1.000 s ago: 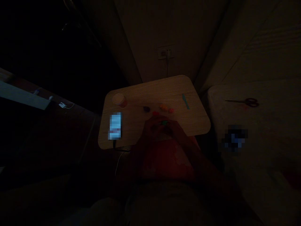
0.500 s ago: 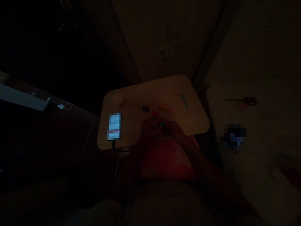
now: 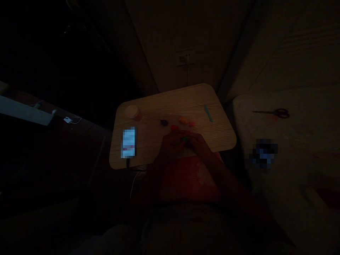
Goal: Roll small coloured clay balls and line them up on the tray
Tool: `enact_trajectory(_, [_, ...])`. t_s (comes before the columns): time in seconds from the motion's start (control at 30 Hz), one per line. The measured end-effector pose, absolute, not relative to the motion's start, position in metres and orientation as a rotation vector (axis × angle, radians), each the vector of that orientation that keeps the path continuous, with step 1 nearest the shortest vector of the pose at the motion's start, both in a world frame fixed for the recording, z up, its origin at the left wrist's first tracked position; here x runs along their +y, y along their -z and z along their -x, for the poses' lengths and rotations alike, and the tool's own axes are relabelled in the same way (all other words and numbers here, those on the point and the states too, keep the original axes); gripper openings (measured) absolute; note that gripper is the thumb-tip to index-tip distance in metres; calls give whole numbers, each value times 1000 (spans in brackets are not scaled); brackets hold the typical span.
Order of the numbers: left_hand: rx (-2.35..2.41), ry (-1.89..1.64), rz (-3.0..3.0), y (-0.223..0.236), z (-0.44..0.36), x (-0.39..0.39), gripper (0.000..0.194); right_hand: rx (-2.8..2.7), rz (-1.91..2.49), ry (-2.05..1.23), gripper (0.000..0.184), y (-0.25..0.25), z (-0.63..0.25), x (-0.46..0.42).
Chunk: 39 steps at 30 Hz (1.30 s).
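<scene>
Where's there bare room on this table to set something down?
Free: the far strip of table between tub and teal tool; the near right corner, past the right hand; the patch between phone and left hand. Crowded: the middle, with a green lump between the hands and coloured lumps just beyond.

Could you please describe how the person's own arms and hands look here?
The left hand and right hand look bare, with no gloves visible. The left forearm and right forearm show no clear sleeve. No watch or bracelet stands out, though it is too dark to rule out rings or small markings.
</scene>
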<state>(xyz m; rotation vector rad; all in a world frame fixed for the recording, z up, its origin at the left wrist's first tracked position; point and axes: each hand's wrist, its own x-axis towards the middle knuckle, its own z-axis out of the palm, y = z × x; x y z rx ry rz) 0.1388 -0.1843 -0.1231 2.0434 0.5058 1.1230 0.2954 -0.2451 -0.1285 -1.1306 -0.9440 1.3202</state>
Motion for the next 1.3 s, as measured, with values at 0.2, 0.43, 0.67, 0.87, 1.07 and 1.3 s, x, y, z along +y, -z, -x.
enact_trajectory(0.2, [464, -1092, -2044, 125, -138, -185, 30, -1046, 1136, -1233, 27, 131, -298, -245])
enact_trajectory(0.43, [571, -988, -2054, 124, -136, -186, 43, -941, 1094, -1337, 29, 138, -298, -245])
enact_trajectory(0.67, [565, -1028, -2046, 120, -138, -187, 30, -872, 1062, -1408, 32, 145, -296, -243])
enact_trajectory(0.87, [670, -1090, -2074, 120, -136, -187, 27, -1040, 1105, -1250, 34, 134, -292, -247])
enact_trajectory(1.07, [733, -1126, -2079, 121, -135, -188, 22, -1163, 1175, -1151, 30, 131, -292, -246])
enact_trajectory(1.3, [738, -1154, -2101, 122, -134, -188, 20, -1226, 1253, -1097, 31, 129, -289, -245])
